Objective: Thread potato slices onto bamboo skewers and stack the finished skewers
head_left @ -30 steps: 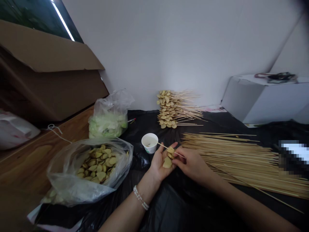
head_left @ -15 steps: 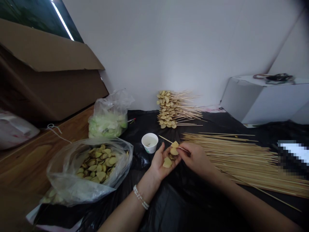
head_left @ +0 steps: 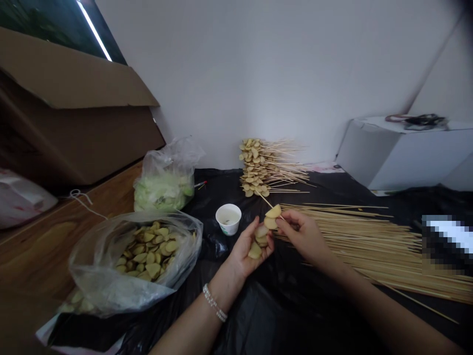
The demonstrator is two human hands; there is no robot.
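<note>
Several loose potato slices (head_left: pixel 255 249) lie in my left hand (head_left: pixel 246 251), its fingers curled around them and a beaded bracelet on the wrist. My right hand (head_left: pixel 301 235) pinches a thin wooden skewer (head_left: pixel 263 198) that carries potato slices (head_left: pixel 272 217). The skewer's tip points up and to the left, past my left fingertips. Just left of my hands stands a white paper cup (head_left: pixel 228 220) with something pale inside. Under my right forearm and beyond it spreads a wide heap of bare skewers (head_left: pixel 369 246).
An open plastic bag of potato slices (head_left: pixel 151 251) sits at left, with a bag of pale green vegetable pieces (head_left: pixel 164 185) behind it. Finished potato skewers (head_left: pixel 256 167) are stacked by the wall. A cardboard box (head_left: pixel 81 128) and a white box (head_left: pixel 402 153) flank the black sheeting (head_left: pixel 281 310).
My right hand has lifted the skewer slightly away from my left palm and tilted its tip more upward. My left fingers have curled further around the loose slices.
</note>
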